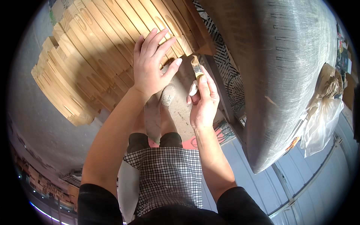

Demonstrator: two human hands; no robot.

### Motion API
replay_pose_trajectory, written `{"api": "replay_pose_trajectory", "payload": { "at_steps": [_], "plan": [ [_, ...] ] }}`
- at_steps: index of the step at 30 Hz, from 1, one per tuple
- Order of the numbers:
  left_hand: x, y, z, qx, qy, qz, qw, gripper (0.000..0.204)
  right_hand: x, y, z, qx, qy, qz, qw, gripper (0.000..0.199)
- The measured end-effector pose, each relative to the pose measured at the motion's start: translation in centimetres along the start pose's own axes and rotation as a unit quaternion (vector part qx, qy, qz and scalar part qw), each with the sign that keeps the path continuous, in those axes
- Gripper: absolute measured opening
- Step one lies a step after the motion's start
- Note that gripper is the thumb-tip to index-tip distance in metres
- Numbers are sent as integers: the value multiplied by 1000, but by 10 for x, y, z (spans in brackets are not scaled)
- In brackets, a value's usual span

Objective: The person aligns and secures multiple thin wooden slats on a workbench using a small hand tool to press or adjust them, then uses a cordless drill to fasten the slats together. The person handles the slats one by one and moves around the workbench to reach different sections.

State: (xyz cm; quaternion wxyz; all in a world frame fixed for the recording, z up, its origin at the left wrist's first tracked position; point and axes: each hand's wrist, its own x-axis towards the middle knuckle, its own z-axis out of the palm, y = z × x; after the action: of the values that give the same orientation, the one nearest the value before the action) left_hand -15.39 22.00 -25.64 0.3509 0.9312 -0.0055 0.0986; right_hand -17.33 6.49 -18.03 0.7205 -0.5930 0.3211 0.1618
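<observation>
My left hand [150, 63] lies with fingers spread on the near ends of several pale wooden slats [112, 33], its thumb pointing toward my right hand. The slats lie side by side and carry knots and slots near their ends. Just right of them, my right hand [204, 101] pinches a small tool with a short metal blade [196, 66], which looks like a putty knife. Its tip is brownish and points away from me. Most of its handle is hidden in my fingers. A small white lump [193, 89] shows beside the curled fingers; what it is I cannot tell.
A large grey-wrapped bulky thing [288, 75] stands at the right, above a dark metal bar [225, 101] and black-and-white patterned material [217, 41]. A clear plastic bag [324, 116] hangs beyond it. Below me are my checked apron [168, 176] and shoe [168, 94].
</observation>
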Motion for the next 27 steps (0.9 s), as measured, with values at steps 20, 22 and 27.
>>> {"api": "replay_pose_trajectory", "payload": {
  "at_steps": [20,22,27],
  "plan": [
    [6,62,16,125,-47,-97,986,76,-10,6,-21,10,48,-16,999,45],
    [4,61,13,51,-17,-75,996,72,-12,12,-29,2,51,-16,999,46],
    [16,64,26,11,-56,-1,998,66,-16,21,-41,-1,60,-7,998,44]
  ]
}}
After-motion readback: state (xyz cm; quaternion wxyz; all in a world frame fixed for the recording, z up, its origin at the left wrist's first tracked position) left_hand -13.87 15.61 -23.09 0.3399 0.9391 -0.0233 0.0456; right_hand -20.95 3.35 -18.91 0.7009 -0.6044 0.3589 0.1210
